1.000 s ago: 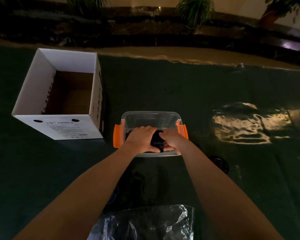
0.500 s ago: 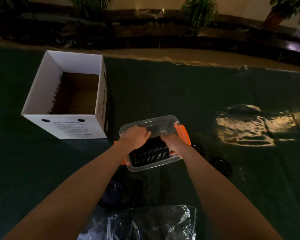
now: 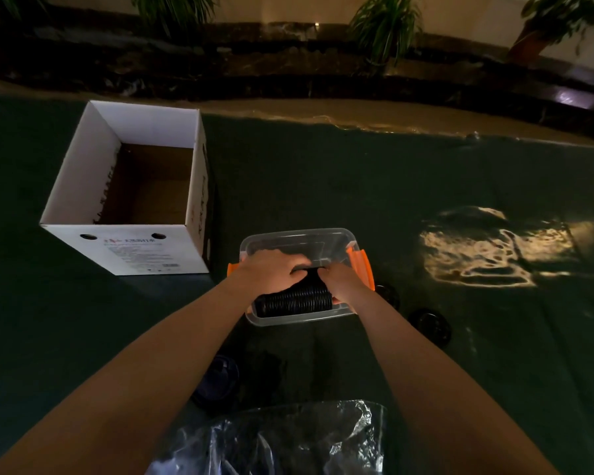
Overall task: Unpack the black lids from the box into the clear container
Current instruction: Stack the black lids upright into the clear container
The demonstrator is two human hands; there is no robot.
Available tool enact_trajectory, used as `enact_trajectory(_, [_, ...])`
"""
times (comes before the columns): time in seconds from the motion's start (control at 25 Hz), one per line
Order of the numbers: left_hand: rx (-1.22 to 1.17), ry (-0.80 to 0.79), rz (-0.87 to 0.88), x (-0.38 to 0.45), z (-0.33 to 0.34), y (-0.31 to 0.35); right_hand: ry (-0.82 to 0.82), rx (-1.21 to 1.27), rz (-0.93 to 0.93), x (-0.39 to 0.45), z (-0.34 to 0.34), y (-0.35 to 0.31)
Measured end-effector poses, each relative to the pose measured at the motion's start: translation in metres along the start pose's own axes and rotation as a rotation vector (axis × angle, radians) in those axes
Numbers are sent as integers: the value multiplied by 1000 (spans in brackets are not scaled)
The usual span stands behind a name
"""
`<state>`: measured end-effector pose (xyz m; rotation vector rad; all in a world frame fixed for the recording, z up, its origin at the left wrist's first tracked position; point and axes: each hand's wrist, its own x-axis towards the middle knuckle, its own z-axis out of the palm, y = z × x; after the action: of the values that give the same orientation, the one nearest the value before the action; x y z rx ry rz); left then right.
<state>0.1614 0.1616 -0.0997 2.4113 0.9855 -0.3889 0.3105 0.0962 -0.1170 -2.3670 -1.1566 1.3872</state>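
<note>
- Inside the clear container (image 3: 300, 279), a row of black lids (image 3: 294, 301) lies on its side along the near wall.
- Left hand (image 3: 270, 276) and right hand (image 3: 345, 284) curl over the row's far part, gripping it.
- Step, I judge: seating the stack; next, gather the loose lids (image 3: 429, 325) on the green floor cloth (image 3: 323, 186).
- White box (image 3: 131, 186) stands well left, showing bare cardboard; crinkled plastic bag (image 3: 275, 440) lies nearest.
</note>
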Motion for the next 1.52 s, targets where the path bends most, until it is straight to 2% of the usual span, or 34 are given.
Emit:
enact_trajectory(0.08, [122,-54,11,-7,2,7,37,-45,-6,1,2,-2])
enact_trajectory(0.16, [187,-2,-25,-14,6,13,45,-12,26,2,2,-3])
enact_trajectory(0.24, [70,187,-54,-22,5,16,55,5,35,1,1,-3])
enact_trajectory(0.32, [-205,493,-98,-41,8,11,94,-38,-3,0,1,0])
enact_trajectory(0.4, [-390,757,-208,-75,18,-3,161,-102,-56,-2,2,3])
enact_trajectory(0.44, [-428,827,-287,-94,28,-14,186,-131,-73,-4,2,4])
enact_trajectory(0.52, [-408,787,-444,-128,57,-42,215,-232,-108,-13,2,3])
enact_trajectory(0.6, [-321,541,-573,-147,98,-65,234,-285,-114,-19,6,6])
enact_trajectory(0.64, [-295,411,-582,-155,116,-68,267,-286,-120,-22,7,7])
enact_trajectory(0.72, [-213,209,-489,-165,142,-64,343,-329,-149,-28,7,6])
enact_trajectory(0.8, [-113,131,-432,-168,152,-57,381,-358,-198,-35,4,10])
enact_trajectory(0.96, [-140,142,-483,-168,155,-50,434,-334,-299,-55,2,16])
enact_trajectory(1.2, [-513,332,-679,-174,150,-55,559,-375,-448,-95,3,37])
enact_trajectory(1.36, [-609,443,-672,-180,130,-38,604,-273,-434,-113,6,56])
enact_trajectory(1.44, [-749,483,-685,-180,123,-24,622,-235,-435,-121,9,64])
enact_trajectory(1.52, [-1008,480,-721,-179,117,-9,668,-143,-432,-128,11,73])
